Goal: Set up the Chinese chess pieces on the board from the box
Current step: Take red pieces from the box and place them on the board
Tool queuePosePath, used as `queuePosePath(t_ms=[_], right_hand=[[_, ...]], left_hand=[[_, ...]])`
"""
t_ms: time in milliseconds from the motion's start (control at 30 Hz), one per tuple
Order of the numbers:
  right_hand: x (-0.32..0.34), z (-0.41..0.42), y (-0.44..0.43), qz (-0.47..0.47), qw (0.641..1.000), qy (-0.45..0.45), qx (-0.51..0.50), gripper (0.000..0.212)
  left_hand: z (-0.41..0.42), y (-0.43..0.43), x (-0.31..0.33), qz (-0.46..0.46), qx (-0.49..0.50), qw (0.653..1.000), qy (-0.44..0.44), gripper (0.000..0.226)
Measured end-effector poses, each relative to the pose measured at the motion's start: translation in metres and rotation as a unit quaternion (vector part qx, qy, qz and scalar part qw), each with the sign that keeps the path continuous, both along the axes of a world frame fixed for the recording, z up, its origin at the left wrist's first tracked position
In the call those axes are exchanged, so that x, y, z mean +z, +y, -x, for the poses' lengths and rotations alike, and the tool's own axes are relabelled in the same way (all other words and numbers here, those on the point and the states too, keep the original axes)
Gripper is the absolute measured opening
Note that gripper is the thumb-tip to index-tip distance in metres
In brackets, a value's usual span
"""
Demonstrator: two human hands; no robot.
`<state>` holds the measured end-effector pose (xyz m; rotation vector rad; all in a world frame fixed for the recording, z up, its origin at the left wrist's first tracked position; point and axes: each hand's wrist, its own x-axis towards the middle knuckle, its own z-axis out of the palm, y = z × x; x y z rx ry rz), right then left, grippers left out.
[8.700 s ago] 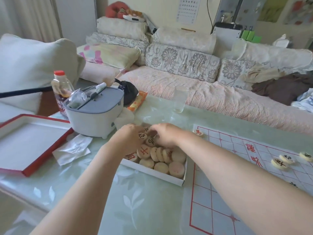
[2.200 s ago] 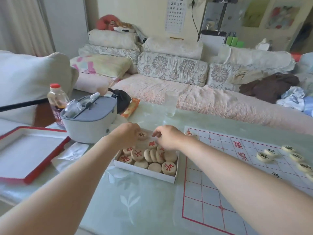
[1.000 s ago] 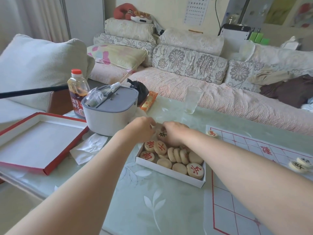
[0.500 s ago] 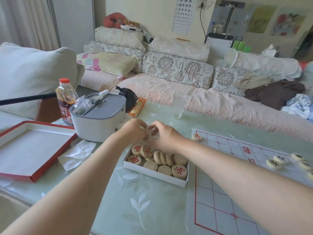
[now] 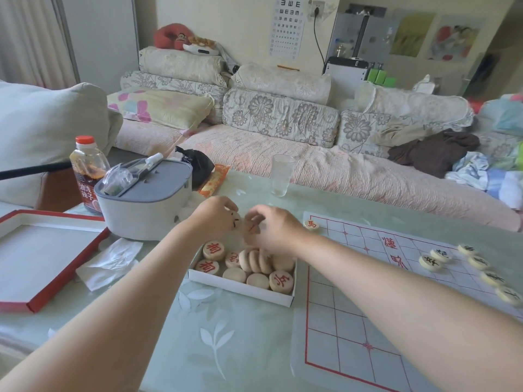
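Observation:
A white box (image 5: 240, 290) sits on the table with several round wooden chess pieces (image 5: 256, 261) in it, some showing red characters. Both hands hover over its far end. My left hand (image 5: 213, 217) pinches a piece with a black character (image 5: 235, 222). My right hand (image 5: 273, 232) pinches a piece with a red mark (image 5: 251, 228). To the right of the box lies the paper board (image 5: 353, 306) with red lines. One red piece (image 5: 311, 224) stands on its far left corner. Several black-lettered pieces (image 5: 430, 262) sit near its right edge.
A grey lidded container (image 5: 144, 202), a sauce bottle (image 5: 87, 171) and a black bag (image 5: 195, 165) stand left of the box. A red-edged box lid (image 5: 36, 258) and crumpled tissue (image 5: 110, 258) lie further left. A glass (image 5: 280, 174) stands behind; a sofa beyond.
Both hands have lifted slightly from the box's far end, each now with a piece between its fingers. The view has shifted a little.

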<state>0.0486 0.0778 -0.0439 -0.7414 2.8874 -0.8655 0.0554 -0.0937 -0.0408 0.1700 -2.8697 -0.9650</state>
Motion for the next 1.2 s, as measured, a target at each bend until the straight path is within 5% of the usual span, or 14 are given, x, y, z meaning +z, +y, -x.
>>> queuePosePath(t_ms=[267, 667, 933, 1200], right_hand=[[-0.002, 0.028, 0.111, -0.072, 0.984, -0.020, -0.160, 0.034], [-0.053, 0.038, 0.124, -0.160, 0.981, 0.009, -0.112, 0.028], [-0.028, 0.011, 0.164, 0.032, 0.993, 0.010, -0.110, 0.040], [-0.013, -0.015, 0.223, 0.081, 0.988, 0.006, -0.131, 0.045]], left_hand=[[0.013, 0.072, 0.001, -0.117, -0.058, 0.991, -0.004, 0.021], [0.018, 0.116, -0.009, -0.126, -0.095, 0.987, -0.028, 0.022], [0.012, 0.156, -0.014, -0.152, -0.090, 0.984, -0.036, 0.022], [0.009, 0.229, -0.002, -0.274, -0.117, 0.952, -0.069, 0.014]])
